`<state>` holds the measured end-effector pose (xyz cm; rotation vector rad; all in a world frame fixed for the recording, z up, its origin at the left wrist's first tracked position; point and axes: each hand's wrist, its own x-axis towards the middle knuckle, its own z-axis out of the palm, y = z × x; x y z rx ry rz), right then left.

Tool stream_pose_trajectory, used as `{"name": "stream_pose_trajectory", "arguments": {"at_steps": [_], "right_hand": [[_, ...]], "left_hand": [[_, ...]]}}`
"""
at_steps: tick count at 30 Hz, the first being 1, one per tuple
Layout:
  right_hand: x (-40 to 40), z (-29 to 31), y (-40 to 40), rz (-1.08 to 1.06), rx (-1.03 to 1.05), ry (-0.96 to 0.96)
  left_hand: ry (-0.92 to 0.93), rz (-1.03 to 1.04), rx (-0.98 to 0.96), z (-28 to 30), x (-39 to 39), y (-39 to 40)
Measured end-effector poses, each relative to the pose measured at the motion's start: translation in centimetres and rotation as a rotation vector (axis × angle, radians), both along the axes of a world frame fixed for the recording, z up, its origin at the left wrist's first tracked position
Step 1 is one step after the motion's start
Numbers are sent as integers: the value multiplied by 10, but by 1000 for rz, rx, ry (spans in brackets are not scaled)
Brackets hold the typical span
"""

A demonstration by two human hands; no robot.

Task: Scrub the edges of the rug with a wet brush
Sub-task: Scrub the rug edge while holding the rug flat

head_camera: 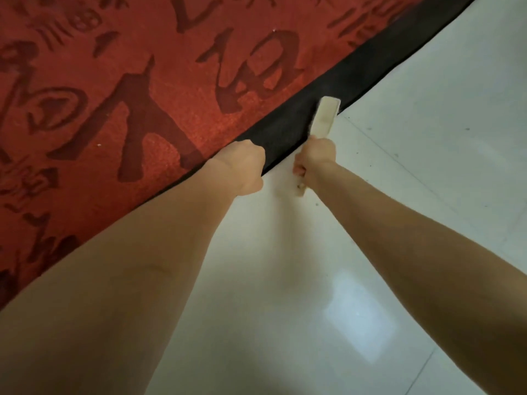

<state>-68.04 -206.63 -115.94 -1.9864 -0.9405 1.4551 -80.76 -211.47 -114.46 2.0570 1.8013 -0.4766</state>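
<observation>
A red rug (114, 81) with darker embossed characters fills the upper left. Its black border (328, 95) runs diagonally from lower left to upper right. My left hand (242, 169) grips the black border at its outer edge, fingers curled round it. My right hand (315, 163) grips the handle of a cream-coloured brush (325, 118). The brush head lies on the black border right at its outer edge, pointing away from me. The bristles face down and are mostly hidden.
Glossy white floor tiles (413, 195) cover the right and lower part of the view, with thin grout lines, a few dark specks and a bright window reflection (359, 317). My two bare forearms reach in from the bottom.
</observation>
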Motion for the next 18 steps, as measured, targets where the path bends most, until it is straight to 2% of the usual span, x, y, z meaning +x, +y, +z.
{"name": "stream_pose_trajectory", "arguments": {"at_steps": [3, 5, 7, 9, 11, 14, 16, 18], "right_hand": [[-12, -5, -44, 154, -86, 112], [-4, -6, -44, 241, -92, 50], [12, -4, -2, 154, -21, -87], [24, 5, 34, 13, 36, -129], [21, 0, 28, 68, 46, -155], [14, -11, -15, 153, -34, 16], [21, -11, -4, 141, -52, 118], [31, -10, 34, 33, -58, 187]], "left_hand": [[14, -12, 23, 1, -1, 1], [16, -5, 31, -6, -3, 0], [45, -8, 11, -6, -1, -3], [74, -7, 1, 2, 5, -3], [109, 6, 39, 18, 18, 6], [84, -43, 104, 19, 29, 33], [47, -61, 7, 7, 32, 46], [16, -94, -24, 0, 38, 49]]}}
